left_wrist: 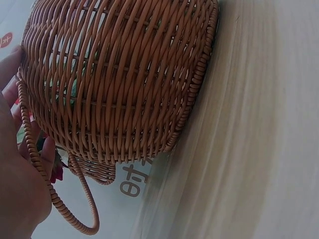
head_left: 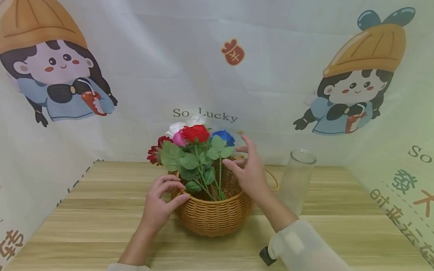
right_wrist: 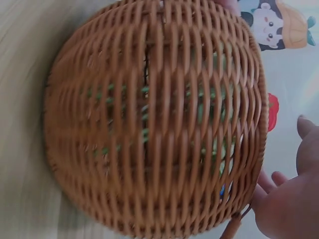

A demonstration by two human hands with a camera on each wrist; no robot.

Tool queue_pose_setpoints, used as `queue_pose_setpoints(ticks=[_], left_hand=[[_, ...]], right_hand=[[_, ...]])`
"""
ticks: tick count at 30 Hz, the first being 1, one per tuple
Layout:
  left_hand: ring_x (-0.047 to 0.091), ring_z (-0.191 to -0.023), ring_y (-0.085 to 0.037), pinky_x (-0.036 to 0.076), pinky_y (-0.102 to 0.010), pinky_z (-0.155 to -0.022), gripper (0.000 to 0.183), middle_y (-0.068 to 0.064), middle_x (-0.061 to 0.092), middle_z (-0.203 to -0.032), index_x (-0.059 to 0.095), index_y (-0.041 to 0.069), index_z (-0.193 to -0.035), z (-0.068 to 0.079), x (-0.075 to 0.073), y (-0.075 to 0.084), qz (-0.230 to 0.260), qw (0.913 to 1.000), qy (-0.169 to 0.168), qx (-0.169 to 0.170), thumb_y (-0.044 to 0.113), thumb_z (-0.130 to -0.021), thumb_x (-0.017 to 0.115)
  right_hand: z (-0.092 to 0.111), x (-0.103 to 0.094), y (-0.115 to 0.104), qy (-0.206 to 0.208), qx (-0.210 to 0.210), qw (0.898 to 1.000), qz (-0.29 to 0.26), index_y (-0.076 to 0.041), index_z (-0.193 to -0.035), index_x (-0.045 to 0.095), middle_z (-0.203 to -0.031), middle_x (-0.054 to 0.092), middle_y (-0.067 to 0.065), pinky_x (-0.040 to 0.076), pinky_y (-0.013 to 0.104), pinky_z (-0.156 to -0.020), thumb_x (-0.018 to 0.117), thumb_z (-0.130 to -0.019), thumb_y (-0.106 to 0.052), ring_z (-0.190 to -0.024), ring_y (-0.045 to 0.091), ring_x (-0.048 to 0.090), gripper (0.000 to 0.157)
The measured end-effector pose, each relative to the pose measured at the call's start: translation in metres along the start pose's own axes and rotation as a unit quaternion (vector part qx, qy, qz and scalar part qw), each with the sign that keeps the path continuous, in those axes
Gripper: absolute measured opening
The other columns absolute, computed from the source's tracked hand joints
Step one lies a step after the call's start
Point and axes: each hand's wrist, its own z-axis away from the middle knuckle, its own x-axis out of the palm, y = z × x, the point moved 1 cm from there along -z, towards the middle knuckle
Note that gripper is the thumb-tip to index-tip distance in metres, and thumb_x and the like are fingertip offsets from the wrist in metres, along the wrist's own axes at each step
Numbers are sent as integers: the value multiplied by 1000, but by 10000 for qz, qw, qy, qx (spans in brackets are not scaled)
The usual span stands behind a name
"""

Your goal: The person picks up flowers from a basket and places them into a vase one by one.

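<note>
A brown wicker basket stands on the table, holding several flowers on green stems. A red rose is at the front, with white flowers behind, a pink one beside it, a blue rose at right and a dark red flower leaning out left. My left hand rests at the basket's left rim, thumb touching the rim and fingers loosely bent. My right hand is over the right rim, fingers spread beside the green leaves. Nothing shows between its fingers.
A tall clear glass vase stands right of the basket, close to my right forearm. A looped wicker handle hangs by my left hand. Printed white cloth walls the wooden table at the back and both sides.
</note>
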Motion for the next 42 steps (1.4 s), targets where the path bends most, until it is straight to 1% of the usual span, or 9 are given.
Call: queue_pose_setpoints(ticks=[8,12,17,20,27,31,33,40,42], left_hand=[[49,-110,-29,41,-45,-88,17,-18,59,-109,69,0,-89,1,-1,1,-36,10000,6,55,0,-76,80],[48,-111,-29,40,-39,-90,17,-19,59,-109,69,0,-89,0,-1,3,-53,10000,20,73,-1,-75,80],[49,-110,-30,39,-34,-91,18,-19,60,-109,69,0,-89,-2,0,5,-127,9999,-4,79,0,-75,81],[49,-110,-29,40,-37,-91,18,-19,60,-109,69,1,-89,-2,1,5,-148,9999,-30,72,0,-75,81],[48,-111,-21,40,-45,-89,20,-11,61,-111,70,7,-89,-1,3,-27,-178,9998,56,23,3,-74,83],[48,-111,-18,41,-45,-88,21,-8,61,-111,71,10,-88,-1,2,-34,-228,9997,95,30,5,-73,84],[48,-111,-20,40,-44,-90,21,-10,61,-111,71,9,-88,-1,2,-32,-184,9998,90,44,5,-73,84],[48,-111,-30,37,-37,-95,17,-20,59,-110,69,1,-88,-1,0,4,-127,9999,-51,21,1,-75,81],[48,-111,-31,36,-38,-95,17,-21,59,-110,69,0,-89,-1,-1,7,-126,9999,-75,-29,1,-76,80]], right_hand=[[-14,13,-4,-725,709,9944,294,-18,-153,26,-134,50,20,52,45,-85,73,-89,-22,-107,33,61,79],[-21,16,-1,-1297,1144,9842,392,-15,-150,35,-132,52,20,50,46,-86,73,-89,-20,-110,34,58,72],[-24,17,-1,-1705,1687,9708,6,-12,-148,39,-135,48,22,52,43,-85,70,-91,-14,-109,33,58,65],[-24,16,0,-1753,1832,9673,-64,-10,-146,40,-135,48,24,52,41,-84,70,-91,-13,-109,33,58,63],[-24,23,0,-1569,1990,9673,-102,-3,-141,45,-132,48,26,53,42,-80,68,-91,-9,-109,36,57,55],[-23,28,-1,-1511,2132,9651,-146,-2,-140,47,-132,49,24,52,45,-83,68,-91,-8,-111,36,56,53],[-23,31,0,-1511,2246,9624,-211,-2,-140,47,-134,48,23,52,46,-85,67,-92,-8,-112,36,56,53],[-23,35,5,-1582,2587,9520,-416,-3,-140,49,-135,51,18,50,47,-89,65,-93,-7,-114,36,57,50],[-23,36,5,-1586,2636,9505,-435,-4,-139,50,-135,53,16,50,46,-89,65,-93,-8,-115,35,57,49]])
